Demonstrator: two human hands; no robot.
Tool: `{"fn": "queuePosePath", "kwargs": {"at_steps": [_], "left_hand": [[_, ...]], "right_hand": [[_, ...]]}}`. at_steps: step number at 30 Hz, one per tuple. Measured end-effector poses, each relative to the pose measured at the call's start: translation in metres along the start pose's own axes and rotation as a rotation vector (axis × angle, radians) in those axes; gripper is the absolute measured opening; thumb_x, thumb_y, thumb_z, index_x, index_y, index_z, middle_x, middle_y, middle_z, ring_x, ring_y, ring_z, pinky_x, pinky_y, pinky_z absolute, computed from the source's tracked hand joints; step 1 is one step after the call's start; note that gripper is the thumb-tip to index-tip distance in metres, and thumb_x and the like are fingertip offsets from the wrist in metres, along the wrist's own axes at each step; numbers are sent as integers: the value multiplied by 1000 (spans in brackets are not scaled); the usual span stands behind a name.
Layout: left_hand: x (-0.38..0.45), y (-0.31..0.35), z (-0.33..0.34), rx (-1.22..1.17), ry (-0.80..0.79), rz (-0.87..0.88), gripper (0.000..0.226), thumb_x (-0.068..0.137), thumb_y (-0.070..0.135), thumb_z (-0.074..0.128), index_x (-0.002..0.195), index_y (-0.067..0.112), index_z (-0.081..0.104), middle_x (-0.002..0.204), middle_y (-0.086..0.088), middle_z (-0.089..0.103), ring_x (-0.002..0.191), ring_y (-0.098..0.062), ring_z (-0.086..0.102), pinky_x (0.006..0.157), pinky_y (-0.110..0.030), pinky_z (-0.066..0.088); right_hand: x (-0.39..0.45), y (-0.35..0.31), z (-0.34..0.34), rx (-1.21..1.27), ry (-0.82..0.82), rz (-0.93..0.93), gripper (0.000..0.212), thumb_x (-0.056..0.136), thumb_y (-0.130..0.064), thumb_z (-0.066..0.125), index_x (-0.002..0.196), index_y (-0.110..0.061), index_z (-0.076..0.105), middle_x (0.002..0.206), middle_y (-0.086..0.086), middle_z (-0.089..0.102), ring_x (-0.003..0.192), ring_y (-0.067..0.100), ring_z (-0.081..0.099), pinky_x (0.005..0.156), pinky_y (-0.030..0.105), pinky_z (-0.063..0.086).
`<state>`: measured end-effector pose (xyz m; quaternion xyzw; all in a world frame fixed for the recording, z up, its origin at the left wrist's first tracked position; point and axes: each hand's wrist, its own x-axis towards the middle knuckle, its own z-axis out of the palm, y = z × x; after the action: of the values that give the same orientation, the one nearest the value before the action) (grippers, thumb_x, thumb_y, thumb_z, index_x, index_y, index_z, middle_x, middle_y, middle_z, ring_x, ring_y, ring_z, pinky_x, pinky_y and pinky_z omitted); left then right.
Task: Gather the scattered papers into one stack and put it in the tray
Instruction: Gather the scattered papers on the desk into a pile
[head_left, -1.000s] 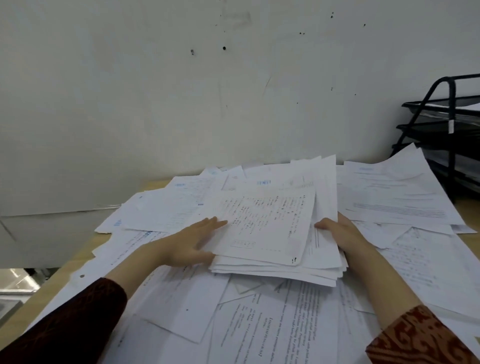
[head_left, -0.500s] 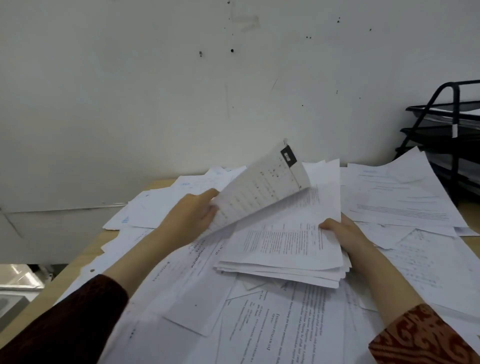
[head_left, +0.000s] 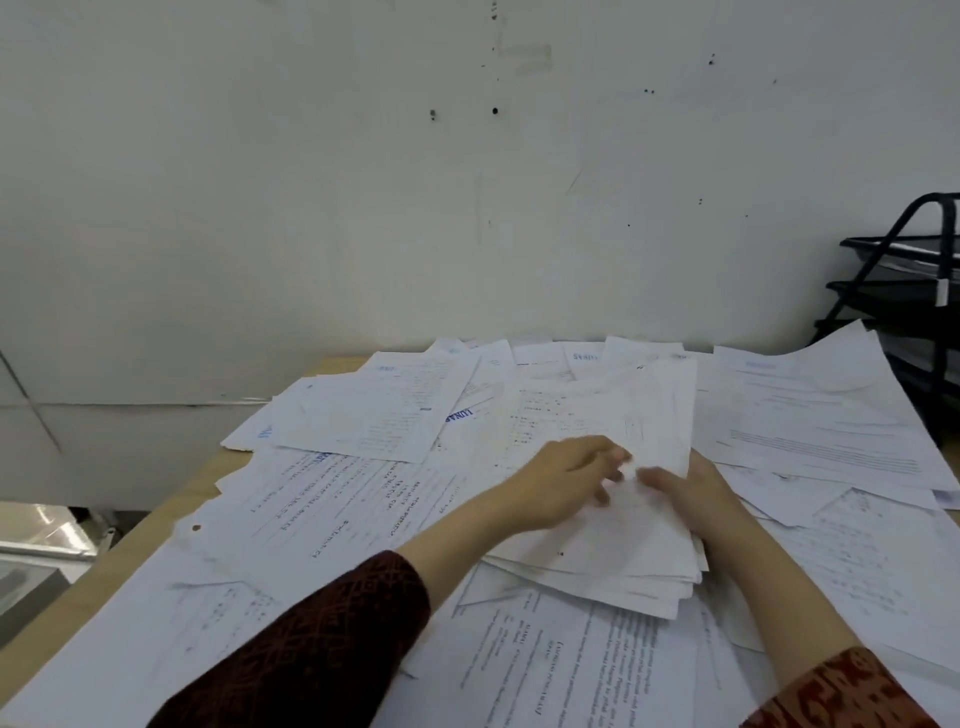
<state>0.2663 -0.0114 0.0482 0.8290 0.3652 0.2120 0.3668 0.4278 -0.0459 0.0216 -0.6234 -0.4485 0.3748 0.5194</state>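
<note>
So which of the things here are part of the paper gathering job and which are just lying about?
Job: stack, scattered papers, black tiered tray, left hand, right hand.
Just there: wooden table, white wall.

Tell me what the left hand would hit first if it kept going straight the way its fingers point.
Most likely the right hand: the left hand points rightward across the stack of papers, its blurred fingertips close to the right one's. Depth is unclear.
</note>
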Motion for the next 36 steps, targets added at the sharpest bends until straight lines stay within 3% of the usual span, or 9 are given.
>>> {"fn": "queuePosePath", "kwargs": {"at_steps": [5,8,11,15,21,24,27,31,36], "left_hand": [[2,-74,-66,485,364,-133,42,95,35,52,133,19,48,132,-2,54,123,-20,48,104,-35,36],[-5,-119,-102,748,379,-369,62,89,49,54,139,16,40,142,-6,45,131,-26,39,105,-37,31],[-13,-140,-117,761,297,-456,57,92,50,48,137,17,40,131,-5,54,116,-25,53,91,-35,43],[-12,-130,-120,907,371,-386,26,96,19,39,117,9,51,101,-12,61,83,-29,56,62,-30,38],[-22,-112,-126,280,888,-165,10,85,4,45,76,4,47,60,-3,43,58,-20,36,52,-28,25],[-28,-98,-123,42,860,-33,12,86,4,50,84,10,61,86,5,58,84,-14,50,72,-25,40],[-37,-93,-121,-120,802,0,33,85,-7,50,76,22,64,118,7,57,115,-10,48,97,-27,35],[-43,-101,-126,-270,676,-18,52,82,-16,51,62,29,67,132,4,47,123,-17,45,96,-32,38],[-26,-112,-114,-277,598,38,43,79,-17,57,65,22,67,120,-2,62,114,-27,57,93,-53,49]], "right_hand": [[2,2,-2,27,-15,32,37,92,-3,51,127,-14,50,113,1,55,100,22,53,74,28,41],[2,3,-1,47,-10,39,36,92,-2,51,126,-13,51,114,2,57,102,23,54,80,30,42],[3,3,-1,51,-11,45,34,92,-2,51,123,-14,51,114,2,57,103,23,54,84,31,42],[2,0,0,44,-2,59,28,92,-4,51,116,-18,50,109,1,57,97,21,55,74,29,43],[2,1,0,36,11,81,24,92,-5,51,111,-18,51,96,-3,58,79,8,55,60,24,41],[2,-1,0,52,32,120,22,92,-9,52,111,-17,53,90,-5,60,79,12,57,60,26,42],[1,-3,0,63,36,154,17,92,-10,51,108,-15,53,86,-4,60,75,15,57,57,27,40],[-3,-6,-1,69,2,150,18,92,-7,45,107,-12,54,87,1,61,74,17,57,56,28,39],[1,-5,-3,84,16,179,21,94,-9,43,111,-16,52,93,-1,60,79,15,56,61,28,40]]}}
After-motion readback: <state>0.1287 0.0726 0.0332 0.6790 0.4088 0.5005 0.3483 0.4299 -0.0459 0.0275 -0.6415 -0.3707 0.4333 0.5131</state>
